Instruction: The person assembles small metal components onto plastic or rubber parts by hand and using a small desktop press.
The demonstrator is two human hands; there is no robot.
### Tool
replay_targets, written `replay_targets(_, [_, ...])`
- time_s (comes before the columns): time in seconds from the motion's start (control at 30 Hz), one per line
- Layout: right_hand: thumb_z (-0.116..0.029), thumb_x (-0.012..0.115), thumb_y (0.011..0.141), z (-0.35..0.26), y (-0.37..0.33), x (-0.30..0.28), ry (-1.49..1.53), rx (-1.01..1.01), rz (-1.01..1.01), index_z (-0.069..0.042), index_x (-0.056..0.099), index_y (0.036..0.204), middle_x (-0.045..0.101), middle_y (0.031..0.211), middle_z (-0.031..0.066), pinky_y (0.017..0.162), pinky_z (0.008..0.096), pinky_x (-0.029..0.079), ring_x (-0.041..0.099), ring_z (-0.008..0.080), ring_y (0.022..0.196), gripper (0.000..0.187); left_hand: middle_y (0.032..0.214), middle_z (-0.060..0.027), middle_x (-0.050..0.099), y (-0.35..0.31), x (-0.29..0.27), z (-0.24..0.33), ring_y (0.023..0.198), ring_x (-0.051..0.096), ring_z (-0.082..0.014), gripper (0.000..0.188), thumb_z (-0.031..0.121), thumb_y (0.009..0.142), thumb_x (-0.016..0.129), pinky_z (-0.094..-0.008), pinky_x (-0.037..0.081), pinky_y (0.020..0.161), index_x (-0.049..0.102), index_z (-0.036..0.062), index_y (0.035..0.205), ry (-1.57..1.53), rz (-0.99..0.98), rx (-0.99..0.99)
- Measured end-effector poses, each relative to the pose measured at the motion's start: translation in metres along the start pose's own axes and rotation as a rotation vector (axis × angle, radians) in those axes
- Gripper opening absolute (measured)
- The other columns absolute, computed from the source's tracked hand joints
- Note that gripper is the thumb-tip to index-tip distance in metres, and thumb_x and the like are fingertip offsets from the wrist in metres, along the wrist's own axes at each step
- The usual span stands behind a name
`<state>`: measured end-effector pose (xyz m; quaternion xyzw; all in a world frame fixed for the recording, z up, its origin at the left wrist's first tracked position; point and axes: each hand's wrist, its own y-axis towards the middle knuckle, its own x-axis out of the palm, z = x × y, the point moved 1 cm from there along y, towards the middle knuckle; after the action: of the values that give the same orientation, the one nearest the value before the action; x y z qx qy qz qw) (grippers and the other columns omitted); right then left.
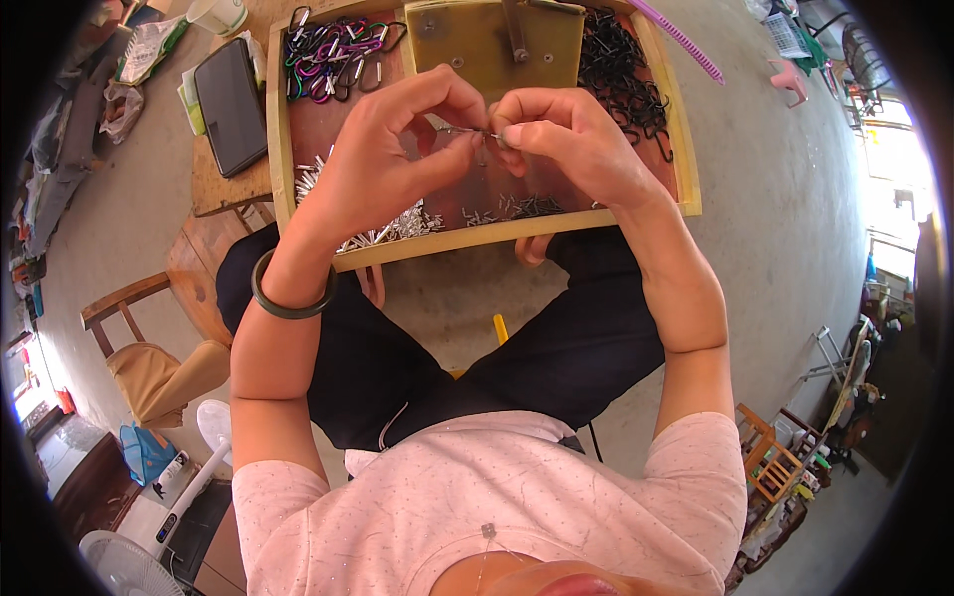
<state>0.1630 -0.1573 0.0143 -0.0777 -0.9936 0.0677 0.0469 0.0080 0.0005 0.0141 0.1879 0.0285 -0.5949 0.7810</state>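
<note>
Above a shallow wooden tray (477,238), my left hand (383,154) and my right hand (571,139) meet, fingertips almost touching. Each is closed in a pinch on a tiny, thin metal piece (486,134) between them; its exact kind is too small to make out. Coloured carabiners (333,50) lie in the tray's far left corner. Black hook-shaped carabiner bodies (626,84) are heaped at the far right. Short silver rods (397,223) fill the near left, partly hidden behind my left forearm. Small dark pins (535,207) lie along the near edge.
At the tray's far side stands a yellowish block (497,50) with a metal lever. A black phone (231,107) rests on a wooden surface to the left, below a paper cup (217,14). A wooden chair (139,298) stands at the left. A pink coiled strip (686,45) sticks out at the far right.
</note>
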Motion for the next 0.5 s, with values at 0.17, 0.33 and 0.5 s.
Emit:
replay_targets(0.17, [-0.014, 0.060, 0.096, 0.0018, 0.0010, -0.0008, 0.009, -0.002, -0.004, -0.001, 0.063, 0.094, 0.060, 0.085, 0.0013, 0.076, 0.0259, 0.045, 0.054, 0.0092, 0.080, 0.014, 0.095, -0.0014, 0.067, 0.0009, -0.0006, 0.0012, 0.086, 0.066, -0.0109, 0.015, 0.003, 0.088, 0.067, -0.0247, 0.051, 0.065, 0.066, 0.0014, 0.103, 0.038, -0.007, 0.017])
replay_targets(0.33, [-0.015, 0.060, 0.097, 0.0018, 0.0017, -0.0001, 0.000, -0.003, -0.013, -0.001, 0.062, 0.093, 0.060, 0.083, 0.0010, 0.076, 0.0256, 0.045, 0.054, 0.0092, 0.079, 0.014, 0.098, -0.0021, 0.064, 0.0001, 0.0007, 0.0005, 0.090, 0.058, -0.0091, 0.018, -0.008, 0.083, 0.063, -0.0235, 0.047, 0.074, 0.064, -0.0014, 0.100, 0.043, -0.027, 0.026])
replay_targets(0.5, [-0.012, 0.063, 0.098, 0.0004, 0.0013, -0.0001, -0.069, -0.033, 0.080, 0.000, 0.066, 0.096, 0.061, 0.083, -0.0011, 0.074, 0.0235, 0.046, 0.055, 0.0065, 0.079, 0.012, 0.095, -0.0036, 0.067, 0.0017, -0.0014, 0.0063, 0.082, 0.061, -0.0120, 0.015, -0.008, 0.083, 0.069, -0.0247, 0.047, 0.065, 0.068, 0.0002, 0.095, 0.217, 0.030, 0.107])
